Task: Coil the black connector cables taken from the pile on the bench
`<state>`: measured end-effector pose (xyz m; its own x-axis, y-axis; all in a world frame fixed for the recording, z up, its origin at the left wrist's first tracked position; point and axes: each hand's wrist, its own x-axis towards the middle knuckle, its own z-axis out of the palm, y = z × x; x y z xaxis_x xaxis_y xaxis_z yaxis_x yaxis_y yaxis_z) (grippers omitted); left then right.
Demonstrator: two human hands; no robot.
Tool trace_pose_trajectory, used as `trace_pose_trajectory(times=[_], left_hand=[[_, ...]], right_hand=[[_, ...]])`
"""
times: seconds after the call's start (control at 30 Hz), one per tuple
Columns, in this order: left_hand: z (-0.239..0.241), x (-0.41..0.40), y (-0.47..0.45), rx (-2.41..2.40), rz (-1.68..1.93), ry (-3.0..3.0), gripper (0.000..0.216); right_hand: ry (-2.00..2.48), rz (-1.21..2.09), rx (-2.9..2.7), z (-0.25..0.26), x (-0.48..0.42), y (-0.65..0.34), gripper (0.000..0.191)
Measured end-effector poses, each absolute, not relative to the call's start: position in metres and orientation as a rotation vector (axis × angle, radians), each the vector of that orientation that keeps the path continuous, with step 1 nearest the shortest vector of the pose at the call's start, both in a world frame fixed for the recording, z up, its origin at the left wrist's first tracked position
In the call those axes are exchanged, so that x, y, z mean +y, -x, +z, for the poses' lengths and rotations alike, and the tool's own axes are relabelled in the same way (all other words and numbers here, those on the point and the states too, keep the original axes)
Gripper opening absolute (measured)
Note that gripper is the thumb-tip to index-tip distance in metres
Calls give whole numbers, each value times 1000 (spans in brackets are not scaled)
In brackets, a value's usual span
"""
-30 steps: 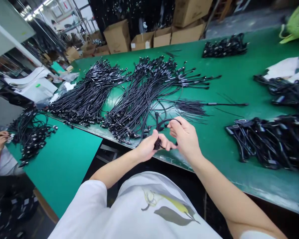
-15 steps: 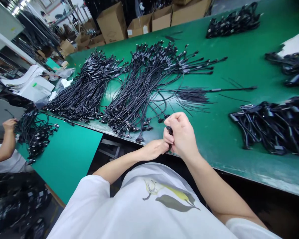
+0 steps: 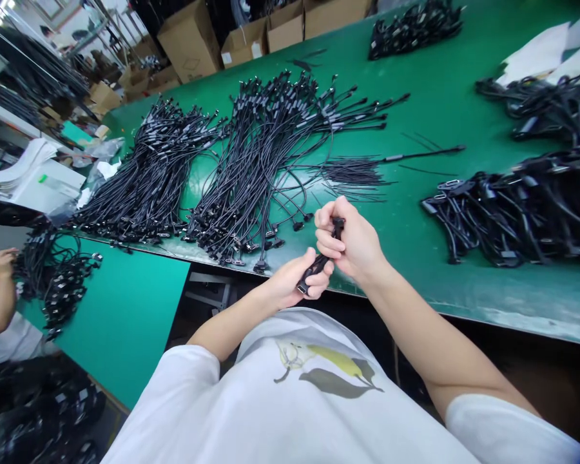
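Between my two hands is a folded black cable (image 3: 315,265), held over the table's front edge. My left hand (image 3: 297,278) is closed around its lower part, and a connector end pokes out below the fingers. Higher up, my right hand (image 3: 350,240) grips the cable's upper end, its fingers curled in with a dark connector showing between them. Part of the cable is hidden by my fingers. Just beyond my hands lie a bunch of thin black ties (image 3: 352,171) and a large spread of black cables (image 3: 265,148) with connectors at both ends.
Another cable pile (image 3: 149,164) lies to the left. Bundled cables (image 3: 517,212) are at the right, more (image 3: 413,29) at the back. Cardboard boxes (image 3: 191,42) stand behind the green table (image 3: 396,283). At far left a co-worker's hand (image 3: 2,263) touches cables.
My hands have turned, so more of the folded cable shows, with its connector end pointing down-left. My right hand is slightly higher. The whole view has shifted a little.
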<state>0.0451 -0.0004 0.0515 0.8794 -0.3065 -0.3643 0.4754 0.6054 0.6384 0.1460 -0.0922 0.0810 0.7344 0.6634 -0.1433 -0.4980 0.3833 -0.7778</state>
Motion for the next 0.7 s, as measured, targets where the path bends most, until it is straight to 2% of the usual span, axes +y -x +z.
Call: trace_pose_trajectory(times=[0.17, 0.3, 0.37, 0.47, 0.57, 0.7], left_hand=[[48, -2, -46, 287, -421, -734, 38], [41, 4, -45, 259, -277, -1074, 40], [40, 9, -43, 189, -181, -1447, 34], [42, 17, -38, -5, -97, -2024, 23], [45, 23, -36, -169, -179, -2264, 21], [44, 27, -37, -196, -438, -2037, 31]], right_hand=[[1194, 613, -473, 78, -111, -155, 39], [1788, -65, -1025, 85, -136, -158, 32], [1972, -220, -1367, 81, -146, -154, 32], [2193, 11, -1689, 64, -156, -144, 37], [2214, 290, -1740, 43, -163, -136, 37], [2104, 109, -1805, 27, -167, -130, 45]])
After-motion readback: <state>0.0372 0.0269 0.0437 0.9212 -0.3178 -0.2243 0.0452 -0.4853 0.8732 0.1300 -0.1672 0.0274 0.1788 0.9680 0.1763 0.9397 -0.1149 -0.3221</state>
